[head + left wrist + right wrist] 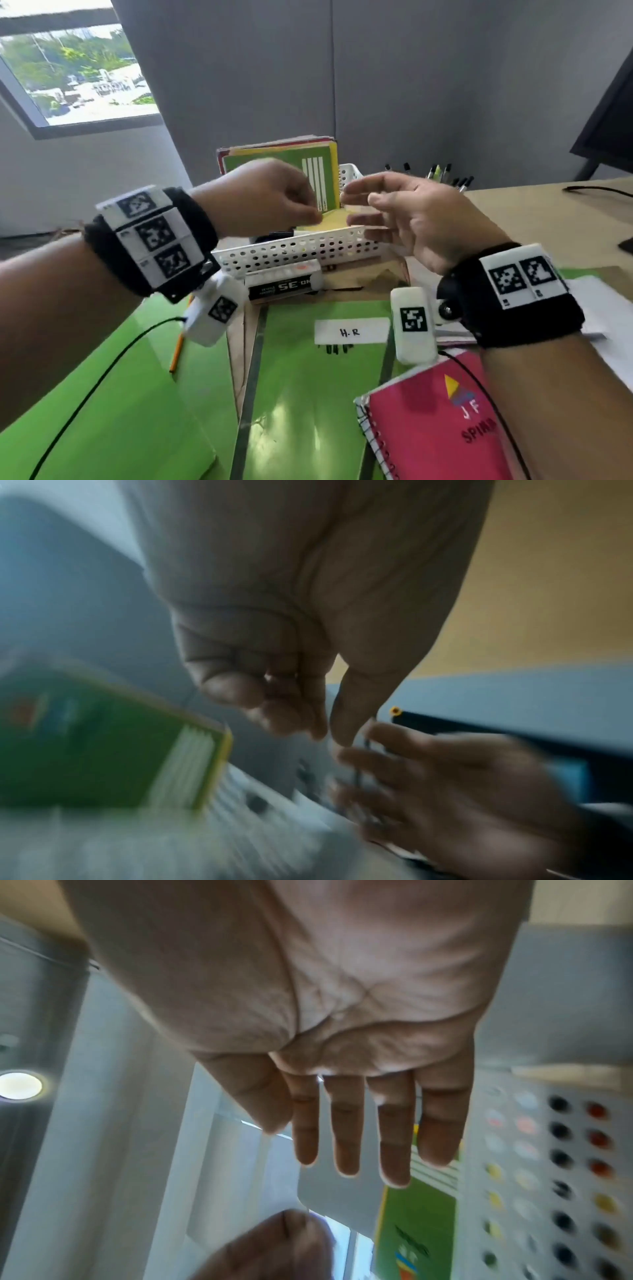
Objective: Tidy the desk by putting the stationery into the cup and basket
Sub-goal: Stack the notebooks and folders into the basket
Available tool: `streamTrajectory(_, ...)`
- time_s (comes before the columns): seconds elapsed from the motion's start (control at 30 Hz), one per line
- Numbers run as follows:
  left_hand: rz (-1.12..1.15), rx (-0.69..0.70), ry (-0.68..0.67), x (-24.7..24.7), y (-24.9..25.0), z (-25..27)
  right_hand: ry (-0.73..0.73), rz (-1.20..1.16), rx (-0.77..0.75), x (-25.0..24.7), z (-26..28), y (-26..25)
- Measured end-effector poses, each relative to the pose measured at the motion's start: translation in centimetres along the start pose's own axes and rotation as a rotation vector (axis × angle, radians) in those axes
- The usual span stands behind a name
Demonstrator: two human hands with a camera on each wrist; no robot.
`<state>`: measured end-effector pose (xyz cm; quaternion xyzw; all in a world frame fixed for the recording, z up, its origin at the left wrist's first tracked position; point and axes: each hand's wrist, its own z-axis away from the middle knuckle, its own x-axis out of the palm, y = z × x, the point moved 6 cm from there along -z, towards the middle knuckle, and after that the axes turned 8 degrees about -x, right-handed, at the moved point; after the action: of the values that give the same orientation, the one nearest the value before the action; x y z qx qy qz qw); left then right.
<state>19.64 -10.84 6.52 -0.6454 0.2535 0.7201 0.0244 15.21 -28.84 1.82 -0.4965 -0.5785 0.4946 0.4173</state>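
Landmark: white perforated basket (pixel 301 248) on the tabletop (pixel 548 219).

- Our left hand (pixel 263 198): above the basket's left half, fingers curled, thumb meeting fingertips; whether anything is pinched, we cannot tell.
- Green notebook (pixel 281 161): upright inside the basket, behind both hands.
- Our right hand (pixel 411 219): above the basket's right end, fingers straight and spread, holding nothing.
- Pens (pixel 442 174): upright, right of the basket.

Grey fabric partition wall (pixel 394 85) runs across the far side, with a dark-framed window (pixel 78 75) on the far left showing trees and bright daylight outside. Light wooden desk top (pixel 548 219) off to the right, and a round ceiling light (pixel 20 1086) glowing overhead.
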Motion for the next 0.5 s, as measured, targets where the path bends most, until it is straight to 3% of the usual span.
streamTrajectory(0.1, 0.126, -0.023, -0.461, 7.0, 1.2, 5.3, 0.214, -0.073, -0.097, -2.4, 0.6, -2.2)
streamTrajectory(0.17, 0.158, -0.01, -0.608, 10.6, 2.1, 7.2, 0.304, -0.107, -0.14, -3.1, 1.1, -3.5)
streamTrajectory(0.37, 0.206, -0.001, -0.525, 15.2, 4.3, 8.4, 0.338, -0.076, -0.262, -2.4, 2.8, -7.1)
streamTrajectory(0.5, 0.286, 0.009, -0.602, 14.8, 3.9, 9.1, 0.295, -0.064, -0.286, -1.4, 3.4, -8.1)
